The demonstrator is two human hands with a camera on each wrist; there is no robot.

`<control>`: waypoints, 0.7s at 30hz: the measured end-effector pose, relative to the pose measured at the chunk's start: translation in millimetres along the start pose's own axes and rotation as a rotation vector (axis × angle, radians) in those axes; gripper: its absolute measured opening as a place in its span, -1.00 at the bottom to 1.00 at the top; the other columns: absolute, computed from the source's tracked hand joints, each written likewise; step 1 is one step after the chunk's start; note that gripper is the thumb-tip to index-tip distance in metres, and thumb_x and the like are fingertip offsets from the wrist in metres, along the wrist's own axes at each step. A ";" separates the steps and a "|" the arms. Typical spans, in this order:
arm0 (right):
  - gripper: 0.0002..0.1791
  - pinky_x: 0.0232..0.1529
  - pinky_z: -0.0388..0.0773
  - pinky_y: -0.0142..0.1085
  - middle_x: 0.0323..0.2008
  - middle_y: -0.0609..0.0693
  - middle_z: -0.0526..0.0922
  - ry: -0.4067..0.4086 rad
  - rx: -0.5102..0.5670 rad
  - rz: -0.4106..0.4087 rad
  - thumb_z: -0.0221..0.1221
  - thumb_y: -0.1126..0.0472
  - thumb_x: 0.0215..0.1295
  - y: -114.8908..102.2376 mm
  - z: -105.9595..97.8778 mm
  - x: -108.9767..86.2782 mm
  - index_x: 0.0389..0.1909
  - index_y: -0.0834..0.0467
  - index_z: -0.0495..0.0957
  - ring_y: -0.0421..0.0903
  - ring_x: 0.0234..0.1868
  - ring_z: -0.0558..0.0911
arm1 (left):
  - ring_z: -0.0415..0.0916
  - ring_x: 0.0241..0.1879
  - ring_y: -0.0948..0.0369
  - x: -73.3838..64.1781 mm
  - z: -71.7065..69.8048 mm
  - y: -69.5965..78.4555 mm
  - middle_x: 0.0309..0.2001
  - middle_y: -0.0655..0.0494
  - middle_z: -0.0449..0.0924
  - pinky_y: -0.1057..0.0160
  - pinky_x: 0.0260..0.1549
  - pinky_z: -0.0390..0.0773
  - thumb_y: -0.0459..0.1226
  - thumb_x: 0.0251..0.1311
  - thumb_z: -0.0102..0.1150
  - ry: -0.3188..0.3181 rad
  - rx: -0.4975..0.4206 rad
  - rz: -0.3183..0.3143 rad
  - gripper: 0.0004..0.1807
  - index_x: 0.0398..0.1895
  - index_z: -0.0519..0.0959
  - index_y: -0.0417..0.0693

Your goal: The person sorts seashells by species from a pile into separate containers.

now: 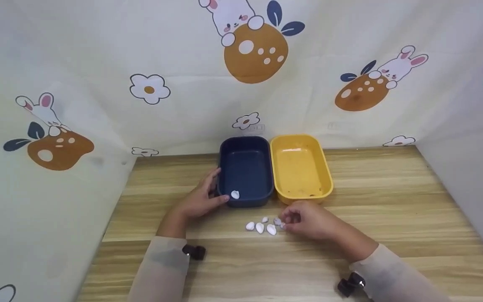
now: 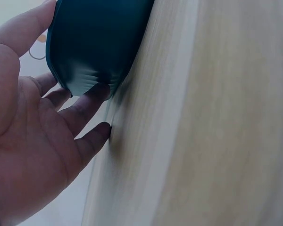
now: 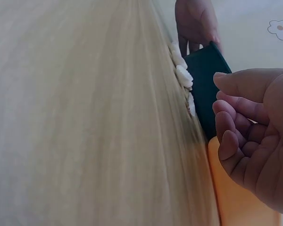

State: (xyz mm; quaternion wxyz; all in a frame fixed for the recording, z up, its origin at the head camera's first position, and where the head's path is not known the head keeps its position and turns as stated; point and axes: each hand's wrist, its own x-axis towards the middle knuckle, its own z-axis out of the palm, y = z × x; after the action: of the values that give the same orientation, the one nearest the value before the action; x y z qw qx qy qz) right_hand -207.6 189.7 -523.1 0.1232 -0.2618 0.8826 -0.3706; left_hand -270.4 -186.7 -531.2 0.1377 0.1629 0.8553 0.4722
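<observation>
My left hand [image 1: 199, 201] rests against the left side of a dark blue rectangular container [image 1: 245, 167], thumb at its front left corner. In the left wrist view its fingers spread beside the container wall. One white shell [image 1: 235, 194] lies inside, near the front. Several white shells [image 1: 260, 227] lie on the table in front of the containers. My right hand [image 1: 308, 220] is at the right end of this group, its thumb tip close by a greyish shell [image 1: 277, 221]. In the right wrist view the fingers bend loosely, with a gap to the thumb and nothing between.
A yellow container [image 1: 302, 167] stands directly right of the blue one, with a few dark specks inside. Both stand on the wood-grain table [image 1: 375, 193] near its back edge. A cream cloth [image 1: 174, 50] printed with rabbits and flowers encloses the back and sides.
</observation>
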 end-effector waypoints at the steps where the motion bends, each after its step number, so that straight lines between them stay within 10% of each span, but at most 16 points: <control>1: -0.83 -0.20 0.64 -0.42 -0.35 -0.20 0.74 -0.003 0.000 0.005 0.48 0.16 0.29 1.1 0.5 0.4 -0.14 0.09 0.79 -0.33 -0.29 0.63 | 0.15 0.67 -0.17 0.0 0.0 -0.1 0.77 -0.14 -0.21 -0.16 0.64 0.22 0.10 0.37 0.40 0.000 -0.004 0.007 0.11 0.78 -0.11 0.22; 21: -0.86 -0.28 0.58 -0.45 -0.42 -0.22 0.70 -0.027 -0.052 0.042 0.49 0.21 0.23 8.8 6.5 5.0 -0.20 0.07 0.79 -0.34 -0.36 0.59 | 0.14 0.66 -0.21 0.8 0.7 0.2 0.76 -0.22 -0.16 -0.18 0.64 0.21 0.11 0.37 0.39 0.004 0.015 0.001 0.10 0.78 -0.10 0.23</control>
State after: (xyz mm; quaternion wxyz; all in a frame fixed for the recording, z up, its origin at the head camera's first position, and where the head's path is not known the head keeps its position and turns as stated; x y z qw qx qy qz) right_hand -212.4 188.3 -534.0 0.1359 -0.2514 0.8955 -0.3411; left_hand -270.8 -185.7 -531.5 0.1343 0.1635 0.8590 0.4663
